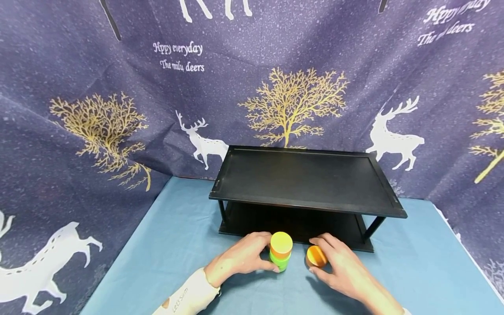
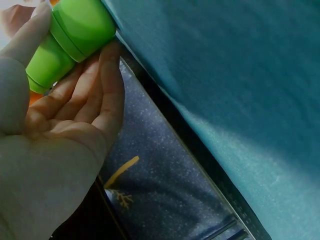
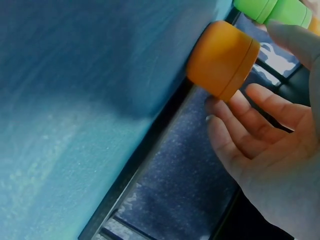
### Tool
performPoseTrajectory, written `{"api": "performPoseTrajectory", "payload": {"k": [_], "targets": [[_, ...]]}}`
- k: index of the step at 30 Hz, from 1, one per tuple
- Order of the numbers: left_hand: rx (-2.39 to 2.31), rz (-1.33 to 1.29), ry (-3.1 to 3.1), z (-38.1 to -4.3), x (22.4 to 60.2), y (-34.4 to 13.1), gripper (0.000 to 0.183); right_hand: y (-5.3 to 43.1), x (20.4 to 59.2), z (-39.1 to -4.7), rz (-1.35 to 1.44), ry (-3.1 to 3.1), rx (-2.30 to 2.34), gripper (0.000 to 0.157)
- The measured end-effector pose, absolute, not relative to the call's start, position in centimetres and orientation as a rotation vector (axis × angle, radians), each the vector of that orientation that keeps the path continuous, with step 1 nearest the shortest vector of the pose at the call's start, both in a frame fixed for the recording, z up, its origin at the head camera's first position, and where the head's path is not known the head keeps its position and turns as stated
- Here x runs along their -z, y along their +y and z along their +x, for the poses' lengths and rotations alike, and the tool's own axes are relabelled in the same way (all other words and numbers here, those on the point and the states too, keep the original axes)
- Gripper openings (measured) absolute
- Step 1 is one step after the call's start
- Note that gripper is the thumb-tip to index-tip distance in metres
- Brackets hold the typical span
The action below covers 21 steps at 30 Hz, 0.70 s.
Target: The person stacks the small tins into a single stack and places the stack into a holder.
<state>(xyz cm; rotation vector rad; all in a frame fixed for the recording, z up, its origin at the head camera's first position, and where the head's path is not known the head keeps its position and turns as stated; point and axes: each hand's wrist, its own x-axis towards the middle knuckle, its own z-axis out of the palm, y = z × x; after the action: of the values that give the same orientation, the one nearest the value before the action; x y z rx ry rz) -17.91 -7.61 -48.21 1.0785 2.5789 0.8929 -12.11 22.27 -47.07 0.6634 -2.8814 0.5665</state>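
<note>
A stack of round toy cups [image 1: 280, 251], green below with orange on top, stands upright on the blue cloth. My left hand [image 1: 249, 255] grips the stack, thumb on the near side and fingers round the far side. In the left wrist view the green cups [image 2: 82, 30] show between thumb and fingers. A single orange cup [image 1: 316, 257] sits a little to the right, partly shaded. Around it my right hand [image 1: 340, 267] is spread, thumb in front and fingers behind. The right wrist view shows fingertips [image 3: 215, 105] at the orange cup's edge, while the thumb appears apart from it.
Just beyond the hands stands a black two-tier shelf [image 1: 303, 175], its lower board [image 1: 291, 223] close to the fingers. Blue cloth [image 1: 177, 218] covers the table. A dark curtain [image 1: 157, 96] printed with deer and trees hangs behind and at the sides.
</note>
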Motion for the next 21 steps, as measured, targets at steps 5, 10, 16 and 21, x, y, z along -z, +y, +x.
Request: {"api": "performPoseTrajectory", "payload": {"k": [5,10,16,21], "targets": [[-0.889,1.077,2.583,-17.88,48.11,-7.58,0.056,22.43,47.1,-12.08,0.633,-2.918,-0.55,0.062],[-0.892,1.084,2.581,-17.89,48.17,-7.58,0.056,22.49,47.04,-12.14,0.602,-2.965,-0.552,0.062],[-0.901,1.068,2.57,-17.82,48.11,-7.61,0.058,22.58,47.11,-12.18,0.612,-2.982,-0.53,0.06],[-0.91,1.061,2.562,-17.77,48.11,-7.67,0.059,22.67,47.2,-12.35,0.627,-3.008,-0.542,0.052]]}}
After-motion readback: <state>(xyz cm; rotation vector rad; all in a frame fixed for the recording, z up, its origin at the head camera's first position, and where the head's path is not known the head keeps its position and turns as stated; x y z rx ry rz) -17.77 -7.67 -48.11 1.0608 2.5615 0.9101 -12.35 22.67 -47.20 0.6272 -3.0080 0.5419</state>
